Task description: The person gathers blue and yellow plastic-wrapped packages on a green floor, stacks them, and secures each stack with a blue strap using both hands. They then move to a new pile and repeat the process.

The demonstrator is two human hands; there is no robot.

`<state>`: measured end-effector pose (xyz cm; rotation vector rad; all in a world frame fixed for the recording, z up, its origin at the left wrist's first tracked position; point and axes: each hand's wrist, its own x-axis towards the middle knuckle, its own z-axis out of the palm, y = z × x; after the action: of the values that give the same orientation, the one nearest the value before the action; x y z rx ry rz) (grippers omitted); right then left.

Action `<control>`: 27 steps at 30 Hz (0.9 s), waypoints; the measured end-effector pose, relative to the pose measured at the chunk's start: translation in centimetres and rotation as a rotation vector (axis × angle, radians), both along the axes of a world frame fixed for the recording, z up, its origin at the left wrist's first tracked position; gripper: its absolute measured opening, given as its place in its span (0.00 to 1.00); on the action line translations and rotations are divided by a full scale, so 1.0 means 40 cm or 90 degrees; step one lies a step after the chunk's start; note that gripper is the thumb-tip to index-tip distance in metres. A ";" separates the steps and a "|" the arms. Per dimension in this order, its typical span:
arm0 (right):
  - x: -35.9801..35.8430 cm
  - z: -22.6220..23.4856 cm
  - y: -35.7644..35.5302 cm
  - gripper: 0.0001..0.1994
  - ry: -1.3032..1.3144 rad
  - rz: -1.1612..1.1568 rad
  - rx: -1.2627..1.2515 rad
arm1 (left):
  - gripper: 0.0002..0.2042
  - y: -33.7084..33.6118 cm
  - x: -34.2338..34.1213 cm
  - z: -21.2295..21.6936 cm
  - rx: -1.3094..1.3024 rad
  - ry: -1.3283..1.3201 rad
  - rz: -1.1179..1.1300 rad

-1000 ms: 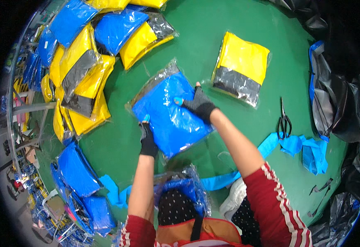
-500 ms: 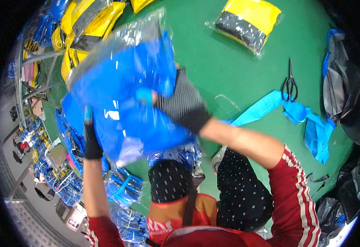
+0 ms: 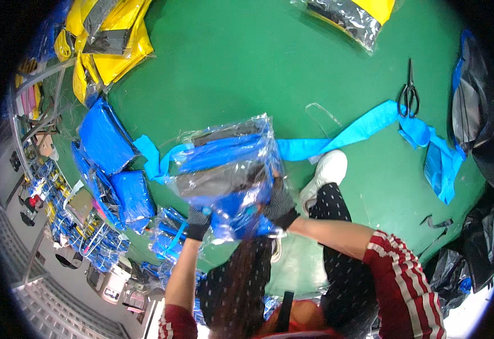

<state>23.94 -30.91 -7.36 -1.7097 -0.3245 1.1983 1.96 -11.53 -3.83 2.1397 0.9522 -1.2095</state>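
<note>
Open room was offered by the green surface (image 3: 218, 68) ahead of the left hand (image 3: 199, 219) and right hand (image 3: 281, 208). The light-blue strip (image 3: 365, 124) was laid beyond them. Between the hands, bagged blue-grey packets (image 3: 227, 182) were held at the near end; stacking was judged underway, edge alignment being called for.

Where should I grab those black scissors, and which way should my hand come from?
Probably best by the looped handles, coming from the person's side. The scissors lie with those loops nearer the person and the blades pointing away, so fingers there would keep off the tips. The loops sit over the light blue strip, so try not to pinch it too.
</note>
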 end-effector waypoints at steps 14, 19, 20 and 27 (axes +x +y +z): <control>-0.064 0.094 0.047 0.53 -0.173 -0.176 -0.337 | 0.39 0.141 0.599 0.096 0.114 -0.325 -0.249; -0.042 0.012 0.079 0.51 -0.083 -0.123 -0.459 | 0.40 0.157 0.556 -0.042 0.072 -0.329 -0.245; -0.039 -0.007 0.080 0.51 0.011 -0.145 -0.489 | 0.41 0.164 0.556 -0.057 0.071 -0.337 -0.255; -0.083 -0.079 0.074 0.43 -0.122 -0.187 -0.419 | 0.35 0.201 0.593 -0.125 -0.029 -0.233 -0.192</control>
<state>20.60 -27.97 -10.53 -2.3469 0.2383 0.9775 25.66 -3.48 -8.84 2.4162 0.4531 -0.9074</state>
